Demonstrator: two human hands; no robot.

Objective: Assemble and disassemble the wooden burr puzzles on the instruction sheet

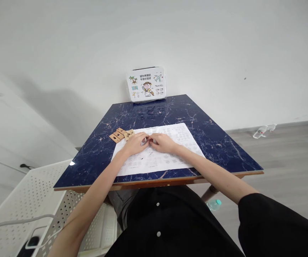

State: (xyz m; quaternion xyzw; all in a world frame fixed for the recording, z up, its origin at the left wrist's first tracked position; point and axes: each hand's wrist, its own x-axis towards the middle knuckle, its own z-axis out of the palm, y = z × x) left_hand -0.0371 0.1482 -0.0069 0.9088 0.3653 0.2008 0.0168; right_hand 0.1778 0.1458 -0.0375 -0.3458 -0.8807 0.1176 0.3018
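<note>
Both hands rest on a white printed sheet [170,150] lying on a dark blue marble table [218,142]. My left hand [135,142] and my right hand [162,142] meet at the fingertips in the middle of the sheet, fingers curled together over something small that I cannot make out. Just left of my left hand, several flat wooden puzzle pieces [121,135] with small holes lie in a cluster on the table.
A white case [146,84] with cartoon travel pictures stands against the wall at the table's far edge. A white perforated basket [36,192] with a cable sits low on the left. Plastic bottles lie on the grey floor, one [263,130] far right, one [214,204] under the table.
</note>
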